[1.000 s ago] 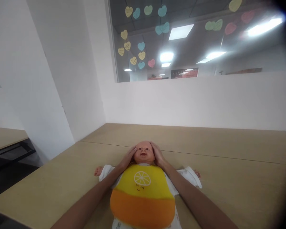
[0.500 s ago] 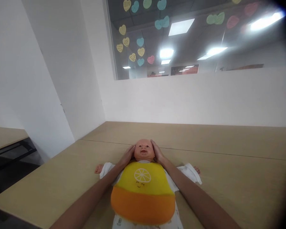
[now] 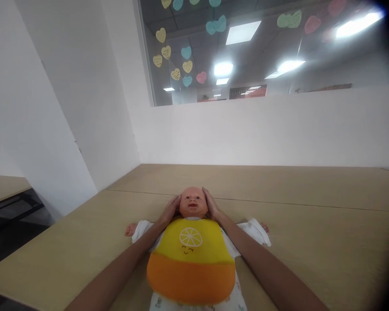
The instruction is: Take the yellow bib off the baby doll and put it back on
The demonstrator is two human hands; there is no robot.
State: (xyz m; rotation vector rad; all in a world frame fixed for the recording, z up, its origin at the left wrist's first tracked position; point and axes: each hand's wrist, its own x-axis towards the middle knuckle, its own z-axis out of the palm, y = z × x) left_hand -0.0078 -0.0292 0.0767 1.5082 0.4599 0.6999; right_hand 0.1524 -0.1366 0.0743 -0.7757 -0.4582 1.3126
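Observation:
On its back lies a baby doll [image 3: 193, 203] in white patterned clothes, arms spread to both sides, head away from me. A silicone bib [image 3: 191, 257], yellow above and orange at its pocket, covers the chest, with a white citrus slice and a smiling face printed on it. My left hand [image 3: 171, 211] cups the left side of the doll's head. Against the right side rests my right hand [image 3: 212, 209], palm inward, fingers along the head. The head is held between them. Fingertips behind the head and neck are partly hidden, as is the bib's neck fastening.
The doll lies on a wooden table [image 3: 298, 242] with a seam across it. A white wall [image 3: 266, 134] rises behind, below a window [image 3: 246, 56] with heart-shaped paper notes [image 3: 166, 52]. Another table [image 3: 6, 188] stands beyond a pillar at left.
The whole view has shifted slightly, so everything sits a little further left and up. Both hands stay at the doll's head, and the doll and bib look the same.

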